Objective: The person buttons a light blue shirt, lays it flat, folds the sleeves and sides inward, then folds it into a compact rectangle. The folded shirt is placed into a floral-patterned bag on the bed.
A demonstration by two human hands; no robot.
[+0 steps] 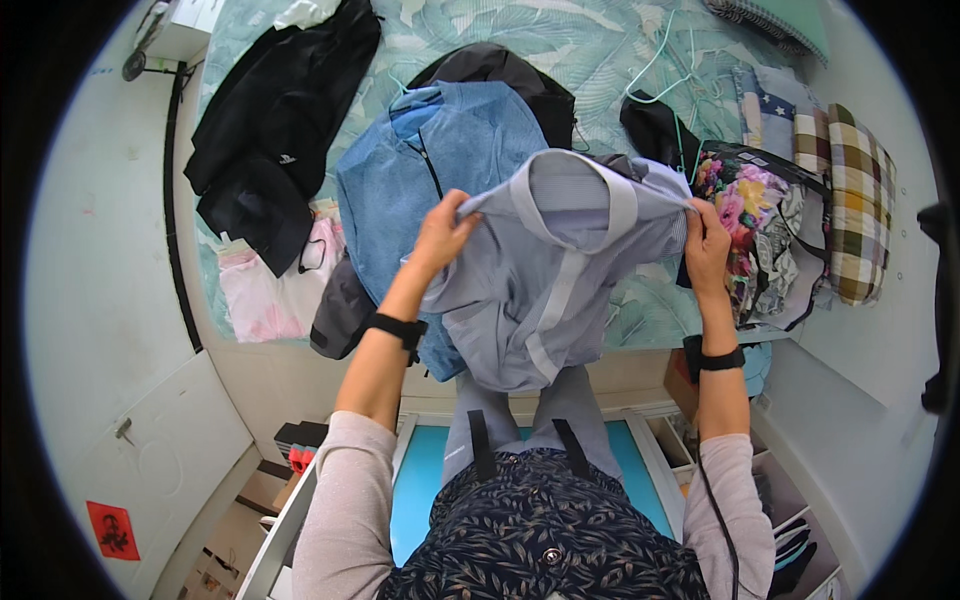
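Observation:
A pale grey-blue, finely striped collared shirt (510, 277) hangs in front of me, its collar facing up and its front placket towards me. My left hand (444, 234) pinches the shirt at one shoulder. At the opposite shoulder my right hand (707, 244) grips the fabric, so the shirt is stretched between the two. Behind it a blue half-zip top (382, 184) lies on the bed, partly covered by the shirt. A dark jacket (484, 64) lies under the blue top, mostly hidden.
Black garments (270, 112) and folded pink-and-white cloth (277, 300) lie on the leaf-patterned bedspread (465, 19) at left. On the right are mint hangers (651, 79), a floral bag (739, 195) holding cloth and a folded checked textile (859, 210). Open shelving (802, 517) stands low at right.

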